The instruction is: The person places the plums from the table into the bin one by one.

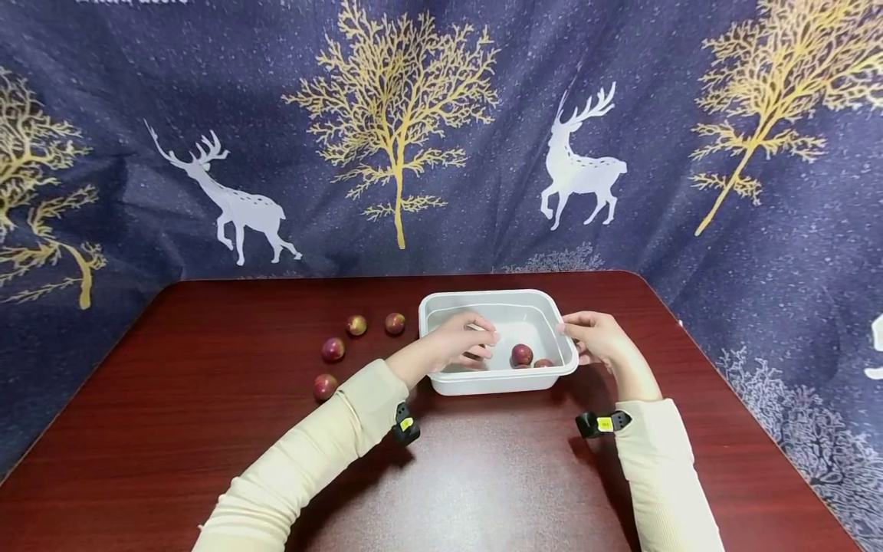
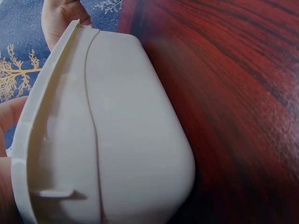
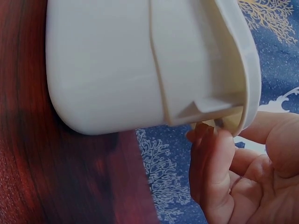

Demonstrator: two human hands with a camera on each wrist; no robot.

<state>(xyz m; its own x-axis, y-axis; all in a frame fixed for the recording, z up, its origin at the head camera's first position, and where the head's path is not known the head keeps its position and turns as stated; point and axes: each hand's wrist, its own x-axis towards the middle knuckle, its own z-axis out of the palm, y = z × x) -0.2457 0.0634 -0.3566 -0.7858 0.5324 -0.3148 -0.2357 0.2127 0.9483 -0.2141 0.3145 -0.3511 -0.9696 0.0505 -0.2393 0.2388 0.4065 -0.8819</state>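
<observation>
A white plastic basin (image 1: 502, 385) stands on the table, with a plum (image 1: 521, 354) and parts of other dark red fruit visible inside it. My left hand (image 1: 458, 339) reaches over the near-left rim, its fingers spread loosely above the inside and nothing showing between them. At the basin's right end my right hand (image 1: 599, 337) grips the rim, thumb on top. In the right wrist view its curled fingers (image 3: 212, 161) sit beneath the lip. From the left wrist view the basin's outer wall (image 2: 131, 116) hides most of the left hand.
Several plums lie on the dark red table (image 1: 207, 414) left of the basin: one (image 1: 395, 323) near its far-left corner, others (image 1: 356, 325) (image 1: 333, 349) further left, and one (image 1: 325, 387) beside the left sleeve. A blue cloth (image 1: 441, 138) with deer and trees hangs behind.
</observation>
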